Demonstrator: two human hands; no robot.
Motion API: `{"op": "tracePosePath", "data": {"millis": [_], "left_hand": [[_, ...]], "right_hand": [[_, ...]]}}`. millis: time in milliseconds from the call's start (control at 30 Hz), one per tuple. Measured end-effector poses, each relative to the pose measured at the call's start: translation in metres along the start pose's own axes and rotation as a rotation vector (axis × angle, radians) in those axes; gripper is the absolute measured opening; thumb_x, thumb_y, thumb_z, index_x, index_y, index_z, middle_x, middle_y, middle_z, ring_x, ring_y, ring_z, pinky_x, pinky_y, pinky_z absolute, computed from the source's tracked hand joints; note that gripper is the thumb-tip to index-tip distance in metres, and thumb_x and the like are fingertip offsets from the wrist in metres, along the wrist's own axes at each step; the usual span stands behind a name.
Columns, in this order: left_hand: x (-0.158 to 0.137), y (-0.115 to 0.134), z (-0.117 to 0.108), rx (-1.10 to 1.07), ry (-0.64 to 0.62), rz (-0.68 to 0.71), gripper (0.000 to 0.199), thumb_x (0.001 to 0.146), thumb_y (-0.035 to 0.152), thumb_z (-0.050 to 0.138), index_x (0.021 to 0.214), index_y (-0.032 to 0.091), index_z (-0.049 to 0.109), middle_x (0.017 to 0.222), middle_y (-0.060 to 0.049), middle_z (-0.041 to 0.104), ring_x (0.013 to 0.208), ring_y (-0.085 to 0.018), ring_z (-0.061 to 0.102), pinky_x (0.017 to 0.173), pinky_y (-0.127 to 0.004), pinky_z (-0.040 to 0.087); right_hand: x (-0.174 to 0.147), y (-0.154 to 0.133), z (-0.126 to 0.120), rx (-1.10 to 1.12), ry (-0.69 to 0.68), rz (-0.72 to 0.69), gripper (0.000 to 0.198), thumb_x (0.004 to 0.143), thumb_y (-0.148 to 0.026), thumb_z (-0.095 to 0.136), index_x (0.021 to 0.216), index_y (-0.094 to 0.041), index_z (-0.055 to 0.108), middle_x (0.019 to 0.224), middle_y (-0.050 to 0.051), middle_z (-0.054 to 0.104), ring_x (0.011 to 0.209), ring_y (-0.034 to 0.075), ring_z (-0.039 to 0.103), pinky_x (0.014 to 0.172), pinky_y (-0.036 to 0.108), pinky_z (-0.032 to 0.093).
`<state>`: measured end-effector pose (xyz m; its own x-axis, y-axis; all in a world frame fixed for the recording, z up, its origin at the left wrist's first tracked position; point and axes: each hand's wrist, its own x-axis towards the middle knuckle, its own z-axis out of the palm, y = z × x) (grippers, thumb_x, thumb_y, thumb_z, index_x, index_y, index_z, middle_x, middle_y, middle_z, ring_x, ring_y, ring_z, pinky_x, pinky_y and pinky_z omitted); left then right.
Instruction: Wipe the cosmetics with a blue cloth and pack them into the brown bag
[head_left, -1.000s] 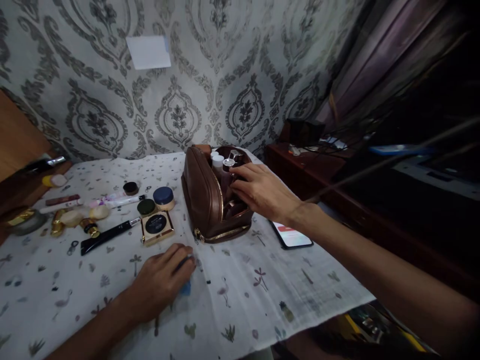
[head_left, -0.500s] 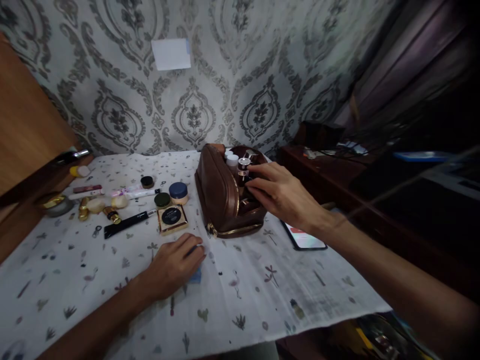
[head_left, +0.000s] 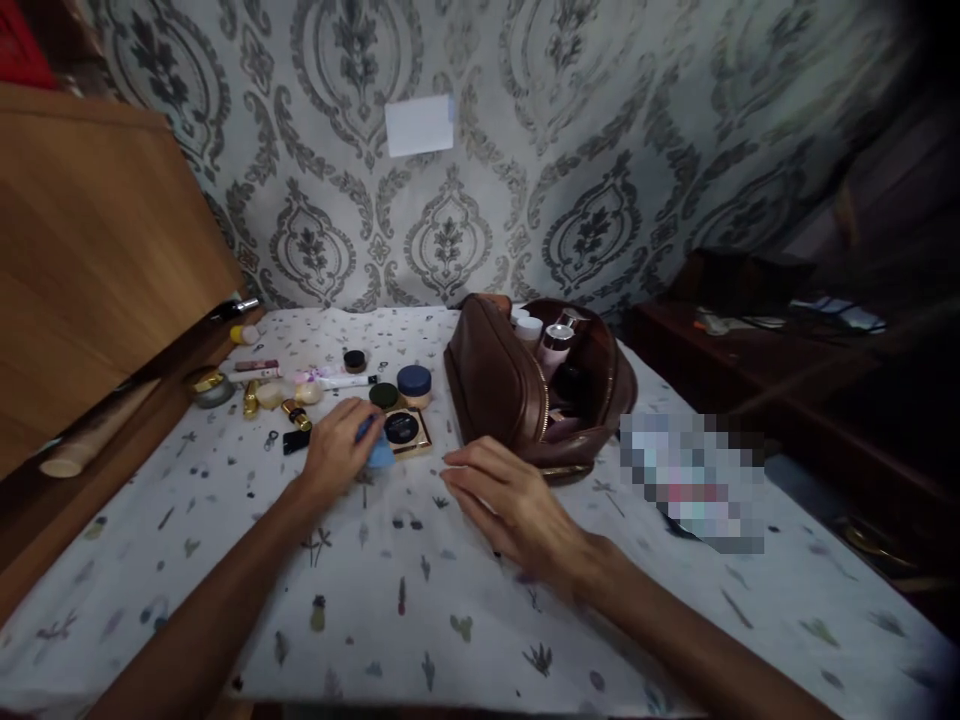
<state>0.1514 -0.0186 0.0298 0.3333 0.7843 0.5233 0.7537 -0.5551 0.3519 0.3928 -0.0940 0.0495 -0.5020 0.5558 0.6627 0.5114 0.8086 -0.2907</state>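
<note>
My left hand [head_left: 341,440] is closed around a small blue cloth [head_left: 381,452], part of which hangs out beside the fingers. Just right of it lies a square gold compact [head_left: 414,430] with a round black centre. My right hand [head_left: 517,500] hovers over the tablecloth in front of the bag, fingers stretched out and holding nothing visible. Behind it stands an unzipped brown makeup bag [head_left: 491,380]. Inside the bag, a silver-capped bottle [head_left: 555,348] and a white-capped container [head_left: 529,330] stand upright. The bag's lower inside is too dark to make out.
Left of the bag are a blue-lidded jar [head_left: 414,384], a dark green-lidded jar [head_left: 383,396], a small black-lidded pot [head_left: 354,361] and several tubes and gold-capped items. A wooden panel [head_left: 97,200] borders the left. A pixelated patch covers something at right.
My right hand has left the bottle in the bag and come down to the left, empty. My left hand has moved forward with the blue cloth, beside the compact. The view has shifted left.
</note>
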Motion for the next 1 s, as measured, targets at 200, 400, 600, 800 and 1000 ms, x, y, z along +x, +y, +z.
{"op": "tracePosePath", "data": {"millis": [200, 400, 600, 800, 1000], "left_hand": [[0.030, -0.038, -0.012, 0.259, -0.039, -0.238, 0.027, 0.099, 0.031, 0.041, 0.102, 0.017, 0.063, 0.104, -0.009, 0.066, 0.099, -0.023, 0.061, 0.086, -0.033, 0.046], [0.063, -0.056, -0.005, 0.558, -0.331, -0.257, 0.030, 0.096, 0.020, 0.043, 0.114, 0.010, 0.063, 0.123, -0.020, 0.059, 0.118, -0.033, 0.052, 0.083, -0.039, 0.049], [0.066, -0.052, -0.003, 0.608, -0.372, -0.231, 0.030, 0.093, 0.014, 0.043, 0.117, 0.010, 0.061, 0.116, -0.021, 0.064, 0.115, -0.035, 0.055, 0.080, -0.041, 0.050], [0.045, -0.017, -0.037, 0.600, -0.236, -0.148, 0.024, 0.098, 0.026, 0.043, 0.115, 0.015, 0.057, 0.107, -0.016, 0.068, 0.113, -0.034, 0.057, 0.078, -0.041, 0.049], [0.003, 0.023, -0.034, 0.299, -0.394, 0.110, 0.013, 0.095, 0.026, 0.053, 0.104, 0.020, 0.060, 0.101, -0.007, 0.068, 0.093, -0.025, 0.065, 0.076, -0.034, 0.049]], "right_hand": [[0.013, 0.002, 0.061, 0.279, -0.053, 0.213, 0.014, 0.090, -0.011, 0.057, 0.082, -0.016, 0.068, 0.089, 0.008, 0.071, 0.085, 0.020, 0.066, 0.075, 0.032, 0.055], [0.008, 0.003, 0.085, 0.427, -0.080, 0.443, 0.016, 0.085, -0.009, 0.057, 0.079, -0.016, 0.070, 0.079, 0.005, 0.071, 0.076, 0.018, 0.066, 0.071, 0.028, 0.051], [-0.001, 0.008, 0.086, 0.582, -0.008, 0.575, 0.016, 0.086, -0.019, 0.058, 0.077, -0.016, 0.070, 0.076, 0.005, 0.071, 0.073, 0.017, 0.064, 0.069, 0.027, 0.048], [-0.002, 0.012, 0.089, 0.825, 0.080, 0.697, 0.024, 0.087, -0.039, 0.063, 0.097, -0.018, 0.070, 0.080, 0.003, 0.066, 0.070, 0.016, 0.061, 0.060, 0.025, 0.048], [0.002, 0.013, 0.087, 0.993, 0.218, 0.788, 0.047, 0.080, -0.049, 0.071, 0.116, -0.021, 0.059, 0.079, 0.000, 0.062, 0.060, 0.013, 0.059, 0.047, 0.022, 0.043]]}}
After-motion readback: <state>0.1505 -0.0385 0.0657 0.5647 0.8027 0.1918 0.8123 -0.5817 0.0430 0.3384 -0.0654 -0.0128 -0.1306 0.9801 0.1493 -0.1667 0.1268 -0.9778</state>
